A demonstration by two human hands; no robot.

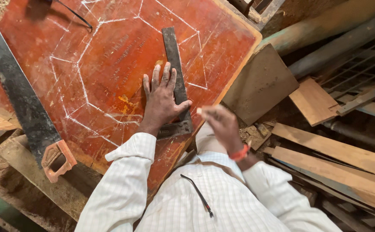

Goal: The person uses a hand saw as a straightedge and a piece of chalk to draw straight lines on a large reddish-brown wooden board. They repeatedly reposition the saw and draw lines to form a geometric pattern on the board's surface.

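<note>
One red board [110, 64] carried one steel square [175, 73] and one handsaw [22, 103]. The left hand [161, 101] lay spread, pressing the square; the right hand [222, 124] pinched something small and blurred.

No packages, labels, signs or screens.

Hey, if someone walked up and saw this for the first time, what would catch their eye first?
Probably the big red-brown board crossed by white chalk lines, filling the upper left. At its lower edge the left hand presses flat on a dark metal square, the right hand raised just beside it. A handsaw lies along the board's left side.
</note>
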